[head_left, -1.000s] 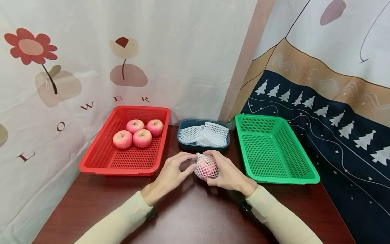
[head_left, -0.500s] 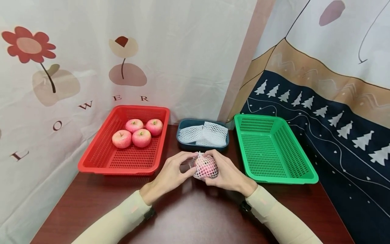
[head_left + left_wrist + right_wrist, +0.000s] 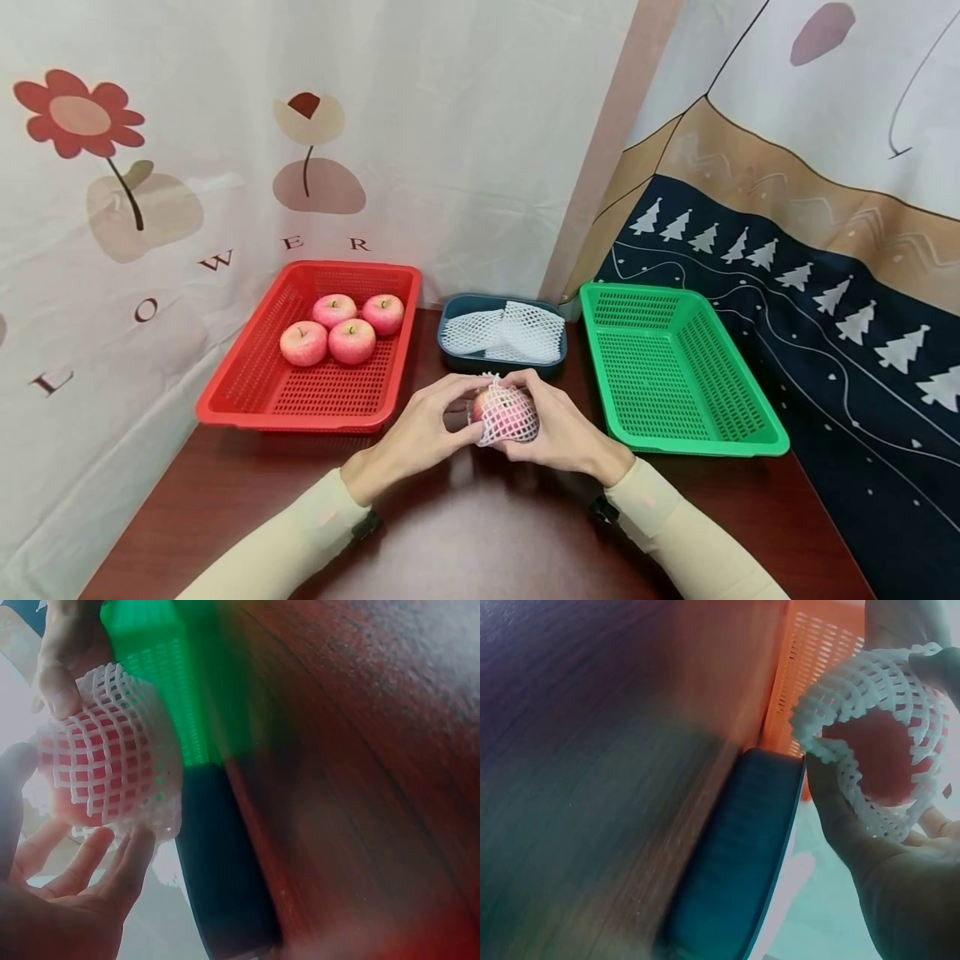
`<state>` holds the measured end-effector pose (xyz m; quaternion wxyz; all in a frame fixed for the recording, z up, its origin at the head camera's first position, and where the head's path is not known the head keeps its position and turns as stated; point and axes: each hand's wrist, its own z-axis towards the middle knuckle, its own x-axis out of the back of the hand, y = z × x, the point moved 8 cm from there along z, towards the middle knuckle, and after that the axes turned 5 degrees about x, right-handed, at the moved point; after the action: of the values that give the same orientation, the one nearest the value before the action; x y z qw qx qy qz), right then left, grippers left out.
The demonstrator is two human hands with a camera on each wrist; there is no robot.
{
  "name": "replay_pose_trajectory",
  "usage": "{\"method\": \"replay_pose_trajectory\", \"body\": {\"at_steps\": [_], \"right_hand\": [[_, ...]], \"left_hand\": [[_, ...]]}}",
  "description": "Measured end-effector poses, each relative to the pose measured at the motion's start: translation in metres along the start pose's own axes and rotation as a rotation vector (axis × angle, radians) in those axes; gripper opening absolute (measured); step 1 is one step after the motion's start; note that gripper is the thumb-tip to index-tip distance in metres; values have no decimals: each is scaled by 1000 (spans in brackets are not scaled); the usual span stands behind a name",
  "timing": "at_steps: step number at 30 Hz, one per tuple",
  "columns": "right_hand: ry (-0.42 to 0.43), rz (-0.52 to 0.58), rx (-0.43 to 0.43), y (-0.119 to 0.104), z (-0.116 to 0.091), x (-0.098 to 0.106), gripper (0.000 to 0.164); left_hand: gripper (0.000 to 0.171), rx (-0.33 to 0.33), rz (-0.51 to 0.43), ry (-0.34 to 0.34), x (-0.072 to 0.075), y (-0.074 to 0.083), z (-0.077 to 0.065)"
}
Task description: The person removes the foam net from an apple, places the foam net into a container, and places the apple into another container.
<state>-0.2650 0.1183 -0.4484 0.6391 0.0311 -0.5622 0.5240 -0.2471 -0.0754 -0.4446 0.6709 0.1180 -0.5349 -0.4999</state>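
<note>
Between both hands, over the table's middle, is a red apple [image 3: 481, 406] in a white foam net [image 3: 513, 417]. My right hand [image 3: 561, 429] grips the netted apple from the right, thumb in front and fingers behind. From the left, my left hand [image 3: 429, 423] holds the net's edge, thumb low and fingertips at the top. Bare red skin shows on the apple's left side in the head view. The right wrist view shows the net's open end, with the apple [image 3: 877, 757] bare inside it. In the left wrist view, mesh [image 3: 105, 761] covers most of the fruit.
A red basket [image 3: 300, 419] at left holds several bare apples [image 3: 352, 341]. Behind the hands, a dark blue tray [image 3: 501, 367] contains more white foam nets [image 3: 532, 332]. On the right stands a green basket [image 3: 678, 367]. Printed curtains [image 3: 465, 150] hang behind the table.
The net's edge on the left has shifted, baring apple skin that mesh covered a second ago. My left hand's thumb has moved slightly down; my right hand stays in nearly the same place.
</note>
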Motion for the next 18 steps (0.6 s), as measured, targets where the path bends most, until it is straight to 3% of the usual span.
{"method": "replay_pose_trajectory", "body": {"at_steps": [9, 18], "right_hand": [[9, 59, 1, 3, 0, 0, 86], [14, 95, -2, 3, -2, 0, 84]], "left_hand": [[73, 38, -146, -74, -5, 0, 0], [75, 27, -152, -79, -5, 1, 0]]}}
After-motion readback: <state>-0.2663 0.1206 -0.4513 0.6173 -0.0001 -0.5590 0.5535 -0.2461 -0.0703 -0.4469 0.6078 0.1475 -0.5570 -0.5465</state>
